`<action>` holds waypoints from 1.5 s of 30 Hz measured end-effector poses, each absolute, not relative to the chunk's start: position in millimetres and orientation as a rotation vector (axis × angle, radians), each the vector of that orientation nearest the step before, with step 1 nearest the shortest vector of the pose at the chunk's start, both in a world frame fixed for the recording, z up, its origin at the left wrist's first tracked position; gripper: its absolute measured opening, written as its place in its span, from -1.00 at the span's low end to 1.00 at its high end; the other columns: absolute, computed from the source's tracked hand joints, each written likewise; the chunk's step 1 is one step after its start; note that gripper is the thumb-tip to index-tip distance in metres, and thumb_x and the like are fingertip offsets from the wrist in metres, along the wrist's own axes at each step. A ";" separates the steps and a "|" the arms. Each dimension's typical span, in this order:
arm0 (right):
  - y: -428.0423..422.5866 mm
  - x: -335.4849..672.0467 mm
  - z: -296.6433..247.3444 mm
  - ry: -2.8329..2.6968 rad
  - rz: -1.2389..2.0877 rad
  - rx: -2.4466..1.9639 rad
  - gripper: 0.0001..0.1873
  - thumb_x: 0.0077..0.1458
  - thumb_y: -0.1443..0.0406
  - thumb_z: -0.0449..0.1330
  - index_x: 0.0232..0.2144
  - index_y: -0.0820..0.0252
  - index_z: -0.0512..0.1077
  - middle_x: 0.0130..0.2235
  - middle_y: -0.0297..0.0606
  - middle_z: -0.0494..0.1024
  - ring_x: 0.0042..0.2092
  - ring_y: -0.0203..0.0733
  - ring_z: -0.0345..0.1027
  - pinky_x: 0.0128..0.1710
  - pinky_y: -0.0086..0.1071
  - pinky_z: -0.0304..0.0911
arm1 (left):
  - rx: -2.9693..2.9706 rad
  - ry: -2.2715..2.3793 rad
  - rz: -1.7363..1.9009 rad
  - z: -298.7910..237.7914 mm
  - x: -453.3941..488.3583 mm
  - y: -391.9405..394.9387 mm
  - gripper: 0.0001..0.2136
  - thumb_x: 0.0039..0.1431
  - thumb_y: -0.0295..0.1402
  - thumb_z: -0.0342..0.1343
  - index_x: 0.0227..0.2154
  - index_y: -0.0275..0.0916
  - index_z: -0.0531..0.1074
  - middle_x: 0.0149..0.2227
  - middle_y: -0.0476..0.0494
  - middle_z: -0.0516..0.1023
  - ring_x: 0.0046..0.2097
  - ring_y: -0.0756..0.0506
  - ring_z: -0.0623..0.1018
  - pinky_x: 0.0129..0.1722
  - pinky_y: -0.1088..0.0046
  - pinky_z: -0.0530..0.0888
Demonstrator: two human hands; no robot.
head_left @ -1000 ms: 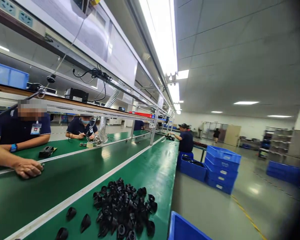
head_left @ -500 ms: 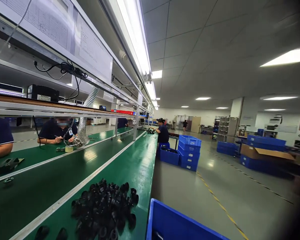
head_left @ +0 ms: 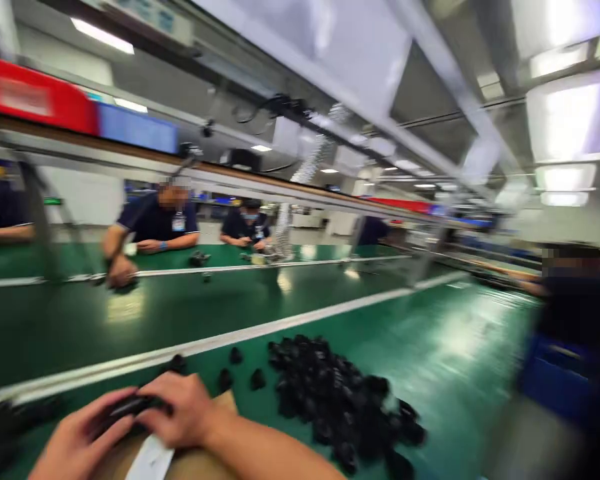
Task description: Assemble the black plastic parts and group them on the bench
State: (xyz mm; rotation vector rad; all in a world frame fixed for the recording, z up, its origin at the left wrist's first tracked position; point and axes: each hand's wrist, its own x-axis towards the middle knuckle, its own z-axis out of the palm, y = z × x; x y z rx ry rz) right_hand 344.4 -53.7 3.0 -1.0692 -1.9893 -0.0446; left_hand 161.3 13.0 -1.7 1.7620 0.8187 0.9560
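Note:
My left hand (head_left: 80, 433) and my right hand (head_left: 187, 407) are close together at the lower left, fingers closed around a dark black part (head_left: 135, 405). Blur and my fingers hide its exact kind. Below my hands lie a white label or paper (head_left: 151, 459) and a brown cardboard-like surface (head_left: 195, 463). To the right of my right hand, a heap of small black rounded parts (head_left: 325, 393) rests on the green worktop (head_left: 430, 347). A few loose black parts (head_left: 257, 379) lie between my hand and the heap.
A white rail (head_left: 300, 317) separates my worktop from a green belt (head_left: 220, 297). Co-workers sit across it; one person's hand (head_left: 123, 272) reaches over the belt. At right, another person (head_left: 577, 300) is near a blue bin (head_left: 555, 373). More dark parts (head_left: 10, 427) are at left.
The view has swung left and the heap now appears farther right. Both my hands have come into view, holding a black part. The large blue bin at the bottom has left view.

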 end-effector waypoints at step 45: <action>-38.6 350.1 -8.4 -1.923 0.246 -0.899 -0.64 0.32 0.45 0.16 0.09 0.03 0.49 0.06 -0.09 0.57 -0.09 -0.11 0.56 -0.30 -0.36 0.52 | 1.652 0.742 1.077 1.0 133.7 8.7 -0.68 -0.02 -0.39 0.40 -0.13 -0.20 0.69 -0.15 -0.12 0.72 -0.21 -0.14 0.58 -0.14 0.34 0.48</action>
